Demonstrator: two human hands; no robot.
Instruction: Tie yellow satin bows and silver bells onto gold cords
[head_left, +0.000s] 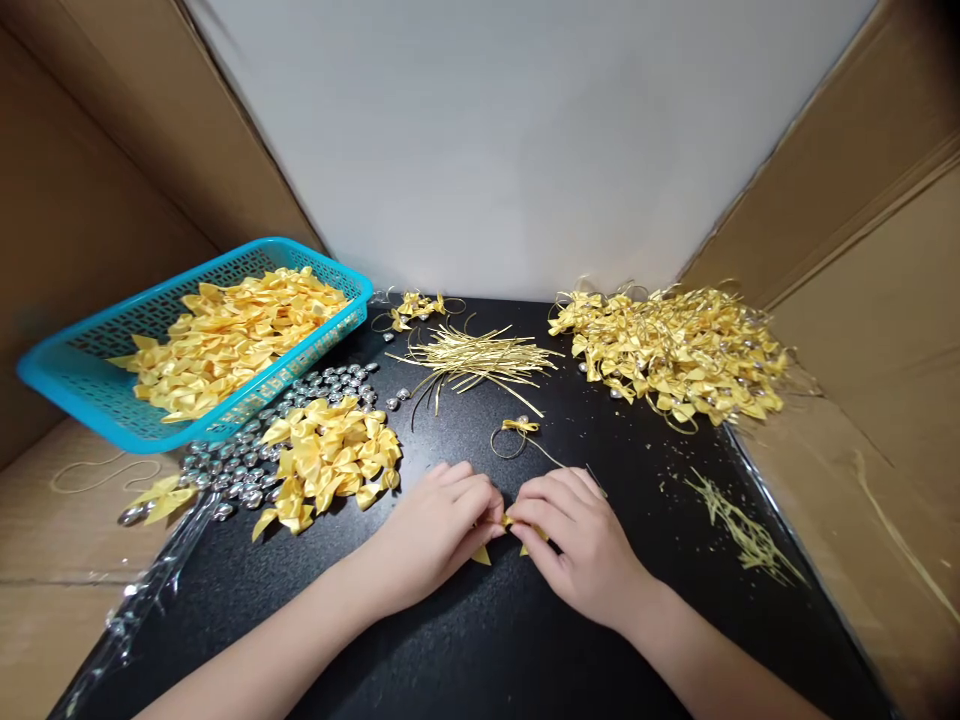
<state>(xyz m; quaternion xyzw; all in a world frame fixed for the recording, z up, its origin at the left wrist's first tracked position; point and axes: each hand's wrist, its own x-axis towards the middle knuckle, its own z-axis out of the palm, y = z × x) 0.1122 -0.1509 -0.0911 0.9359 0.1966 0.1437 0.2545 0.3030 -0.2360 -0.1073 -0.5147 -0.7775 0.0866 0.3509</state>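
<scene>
My left hand [448, 522] and my right hand [576, 540] meet low in the middle of the black table [480, 650], fingertips nearly touching. Both pinch a small yellow ribbon bow [482, 554]; its tails stick out below the fingers, while its knot is mostly covered. A thin gold cord [551, 455] runs out from behind my right hand's fingers. Just beyond the hands lies another bow [520, 426] with a silver bead and a looped cord. To the left of my left hand is a heap of plain yellow bows [337, 452].
Silver beads [240, 470] spread beside a blue basket [142, 441] of yellow bows [240, 335]. Gold cords [480, 360] lie mid-table, with a few corded bows [417, 308] behind. At right are a big pile of corded bows [675, 350] and cord scraps [750, 535]. Cardboard walls [877, 270] flank the table.
</scene>
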